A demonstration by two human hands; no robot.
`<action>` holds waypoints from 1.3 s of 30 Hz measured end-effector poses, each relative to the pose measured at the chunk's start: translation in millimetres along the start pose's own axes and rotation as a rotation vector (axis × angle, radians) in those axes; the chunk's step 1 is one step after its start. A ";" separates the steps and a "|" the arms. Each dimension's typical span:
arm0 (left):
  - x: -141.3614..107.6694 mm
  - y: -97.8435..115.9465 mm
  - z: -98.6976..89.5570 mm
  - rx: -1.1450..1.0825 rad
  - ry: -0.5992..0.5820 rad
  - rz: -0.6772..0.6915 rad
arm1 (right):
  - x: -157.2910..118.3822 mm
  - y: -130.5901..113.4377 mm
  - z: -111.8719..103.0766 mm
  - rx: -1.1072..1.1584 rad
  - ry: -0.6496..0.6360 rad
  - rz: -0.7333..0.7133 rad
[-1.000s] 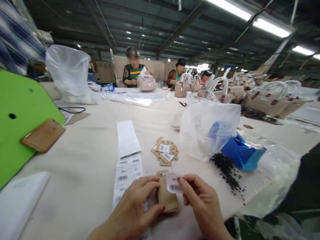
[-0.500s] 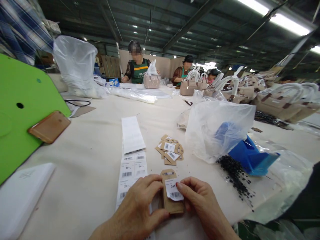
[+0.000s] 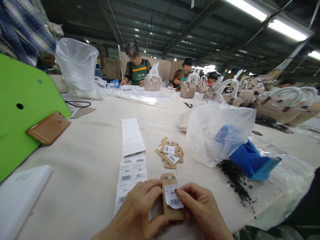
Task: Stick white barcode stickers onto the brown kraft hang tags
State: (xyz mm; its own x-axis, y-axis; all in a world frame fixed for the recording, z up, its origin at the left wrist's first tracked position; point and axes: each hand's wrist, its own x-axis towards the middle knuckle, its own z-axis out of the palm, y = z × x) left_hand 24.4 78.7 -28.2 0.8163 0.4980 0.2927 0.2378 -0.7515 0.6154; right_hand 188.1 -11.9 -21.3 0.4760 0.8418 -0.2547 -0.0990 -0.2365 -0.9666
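Kraft tag stack [image 3: 172, 214]: landmark; lying on table [image 3: 100, 146] between both hands. Judged light and fairly stiff, with cards likely to slide over each other if pushed; best held by the long edges.
Phone [image 3: 50, 128]: well left of tag stack, leaned on green board [image 3: 15, 133].
Label strip [image 3: 132, 169]: left of tag stack, partly covered by left hand; prices and barcodes printed. Judged thin and floppy; best pinned flat by its margin.
Left hand [image 3: 138, 208]: at tag stack's left side; half curled, wide gap between thumb and fingers. Stack edge touched and seemingly steadied, not enclosed; pressure cannot be told.
Loose tag pile [image 3: 170, 151]: just beyond tag stack, apart from it; labels seen on some.
Price sticker [image 3: 171, 197]: over middle of tag stack's top card, lower edge curled; how far stuck down cannot be told. Judged very light, soft, easily creased, back probably tacky; best taken by an edge.
Right hand [image 3: 201, 206]: at tag stack's right side; sticker's right edge pinched between thumb and forefinger, other fingers folded in.
Black fasteners [image 3: 236, 178]: right of tag stack, well apart, heaped beside blue container [image 3: 255, 161].
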 end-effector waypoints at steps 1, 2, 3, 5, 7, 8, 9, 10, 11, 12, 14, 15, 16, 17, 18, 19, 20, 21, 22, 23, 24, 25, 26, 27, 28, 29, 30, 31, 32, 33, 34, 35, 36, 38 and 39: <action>0.2 -1.0 0.6 0.004 0.008 0.012 | -0.4 0.6 0.2 -0.003 0.010 -0.007; 0.4 -1.5 1.0 0.009 0.016 0.016 | -0.6 1.3 0.3 -0.005 0.018 -0.011; 0.7 -1.5 1.1 0.013 0.022 0.013 | -0.6 1.9 0.4 -0.006 0.023 -0.012; 1.3 0.0 0.7 0.020 0.033 -0.008 | -0.1 2.9 0.4 -0.011 0.021 -0.008; 1.7 2.5 -0.3 0.021 0.040 -0.026 | 0.6 3.3 0.2 -0.015 0.021 -0.006; 1.9 3.7 -0.9 0.019 0.043 -0.027 | 0.8 3.4 0.1 -0.016 0.023 -0.005; 2.2 4.7 -1.5 0.018 0.043 -0.026 | 1.0 3.3 0.0 -0.017 0.024 -0.003; 2.4 5.5 -2.0 0.018 0.041 -0.026 | 1.0 3.1 -0.2 -0.015 0.025 -0.002; 2.7 6.1 -2.5 0.019 0.039 -0.028 | 1.0 2.8 -0.3 -0.010 0.024 0.001; 3.1 6.5 -2.8 0.021 0.035 -0.033 | 1.0 2.5 -0.6 -0.001 0.022 0.006; 3.8 7.0 -3.4 0.024 0.026 -0.044 | 1.2 2.0 -1.2 0.021 0.016 0.024; 4.2 7.2 -3.8 0.025 0.022 -0.050 | 1.5 1.9 -1.6 0.033 0.012 0.035; 4.4 7.4 -4.1 0.026 0.020 -0.052 | 1.9 2.0 -2.1 0.041 0.007 0.045; 4.5 7.6 -4.4 0.027 0.018 -0.049 | 2.5 2.2 -2.6 0.047 0.001 0.050; 4.5 7.8 -4.7 0.030 0.016 -0.044 | 3.2 2.6 -3.0 0.048 -0.012 0.053; 4.4 7.9 -4.9 0.035 0.017 -0.039 | 3.8 3.0 -3.4 0.048 -0.029 0.056; 4.2 7.7 -4.9 0.040 0.019 -0.035 | 4.3 3.3 -3.7 0.049 -0.044 0.061; 4.0 7.3 -4.7 0.044 0.020 -0.034 | 4.6 3.6 -3.9 0.051 -0.052 0.066; 3.9 6.4 -4.3 0.046 0.021 -0.036 | 4.7 3.8 -4.0 0.054 -0.054 0.071; 3.7 5.2 -3.5 0.045 0.021 -0.036 | 4.6 3.9 -4.1 0.059 -0.049 0.075; 3.7 3.6 -2.5 0.041 0.021 -0.028 | 4.4 3.9 -4.3 0.064 -0.041 0.077; 3.6 1.8 -1.2 0.035 0.019 -0.013 | 4.2 4.0 -4.5 0.070 -0.033 0.078; 3.6 -0.2 0.2 0.029 0.017 0.001 | 4.1 4.2 -4.8 0.074 -0.034 0.080; 3.6 -2.0 1.6 0.026 0.019 0.015 | 4.0 4.4 -5.2 0.076 -0.040 0.083; 3.5 -3.7 2.9 0.024 0.021 0.026 | 4.2 4.6 -5.6 0.080 -0.046 0.086; 3.4 -5.0 4.1 0.025 0.020 0.031 | 4.4 4.7 -5.8 0.086 -0.051 0.090; 3.1 -5.9 4.9 0.026 0.020 0.033 | 4.7 4.7 -6.0 0.092 -0.054 0.093; 2.8 -6.6 5.4 0.025 0.019 0.037 | 4.9 4.5 -6.0 0.097 -0.053 0.096; 2.4 -7.1 5.6 0.022 0.023 0.046 | 5.2 4.0 -5.9 0.101 -0.050 0.099; 2.1 -7.4 5.6 0.017 0.028 0.055 | 5.4 3.4 -5.7 0.104 -0.048 0.104; 1.9 -7.7 5.3 0.012 0.033 0.058 | 5.5 2.8 -5.7 0.104 -0.047 0.109; 1.7 -7.8 5.0 0.008 0.038 0.062 | 5.4 2.2 -5.7 0.103 -0.048 0.112; 1.6 -7.8 4.7 0.006 0.039 0.059 | 5.3 1.6 -5.9 0.102 -0.049 0.112; 1.7 -7.4 4.3 0.009 0.030 0.040 | 5.1 1.1 -6.7 0.108 -0.047 0.113; 1.8 -7.0 4.3 0.012 0.025 0.028 | 5.0 1.1 -7.0 0.115 -0.046 0.115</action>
State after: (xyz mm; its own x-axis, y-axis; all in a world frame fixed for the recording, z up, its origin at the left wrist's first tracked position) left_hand 26.4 83.0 -35.1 0.8093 0.4875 0.3278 0.2218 -0.7702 0.5979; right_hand 196.5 -11.3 -23.3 0.4156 0.8341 -0.3628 -0.2510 -0.2782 -0.9271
